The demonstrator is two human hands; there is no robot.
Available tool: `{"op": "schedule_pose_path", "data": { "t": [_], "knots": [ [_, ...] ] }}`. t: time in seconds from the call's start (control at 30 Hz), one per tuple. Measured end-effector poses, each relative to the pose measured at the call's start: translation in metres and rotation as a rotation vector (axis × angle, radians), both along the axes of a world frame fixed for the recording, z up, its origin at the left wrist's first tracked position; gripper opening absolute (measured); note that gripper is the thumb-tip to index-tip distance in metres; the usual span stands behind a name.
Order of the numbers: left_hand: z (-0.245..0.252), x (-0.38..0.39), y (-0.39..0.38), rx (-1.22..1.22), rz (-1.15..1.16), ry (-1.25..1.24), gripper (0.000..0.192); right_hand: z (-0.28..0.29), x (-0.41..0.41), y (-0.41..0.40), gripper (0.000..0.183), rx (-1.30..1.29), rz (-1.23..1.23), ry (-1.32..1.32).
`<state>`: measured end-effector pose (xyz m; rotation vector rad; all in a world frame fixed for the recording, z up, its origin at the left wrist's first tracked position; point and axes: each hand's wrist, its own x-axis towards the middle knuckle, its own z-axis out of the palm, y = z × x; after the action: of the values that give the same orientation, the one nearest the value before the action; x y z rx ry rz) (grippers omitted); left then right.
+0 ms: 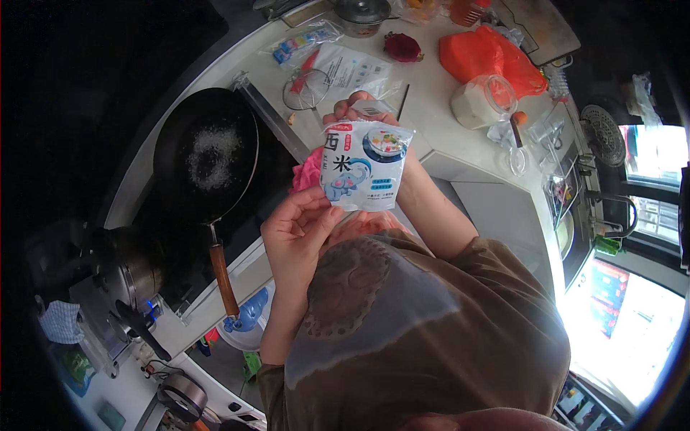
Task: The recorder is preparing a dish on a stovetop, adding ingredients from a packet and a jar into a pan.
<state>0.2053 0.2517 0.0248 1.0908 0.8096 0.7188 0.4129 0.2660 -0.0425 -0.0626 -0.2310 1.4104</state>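
Note:
A white plastic packet of sago pearls (pixel 364 167), printed with a blue elephant and a bowl, is held up in front of my body. My left hand (pixel 302 221) pinches its lower left corner between thumb and fingers. Behind its top edge is my right hand (pixel 366 110), gripping the packet, with a small flap bearing a printed code by the fingers. To the left, a black frying pan (pixel 178 145) with a wooden handle sits over the dark hob, and white granules (pixel 215 156) are scattered on its bottom.
On the counter (pixel 431 108) beyond my hands lie a wire skimmer (pixel 305 89), plastic packaging (pixel 350 70), a dragon fruit (pixel 403 47), a red plastic bag (pixel 485 56) and a clear jar of white contents (pixel 477 105). A steel pot (pixel 129 277) stands at lower left; a faucet (pixel 630 215) is at right.

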Motion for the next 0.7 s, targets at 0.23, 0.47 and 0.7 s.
{"op": "schedule_pose_path", "data": {
  "t": [0.23,0.47,0.7],
  "knots": [
    [0.006,-0.004,-0.001,0.199,0.047,0.060,0.029,0.031,0.023,-0.011,0.024,-0.115,0.149,-0.169],
    [0.004,-0.006,0.002,0.272,0.130,0.118,0.028,0.049,0.042,-0.019,0.053,-0.096,0.076,-0.830],
    [0.001,-0.005,0.002,0.755,0.181,0.332,0.023,0.070,0.019,-0.032,0.071,-0.163,-0.130,-1.012]
  ]
}}
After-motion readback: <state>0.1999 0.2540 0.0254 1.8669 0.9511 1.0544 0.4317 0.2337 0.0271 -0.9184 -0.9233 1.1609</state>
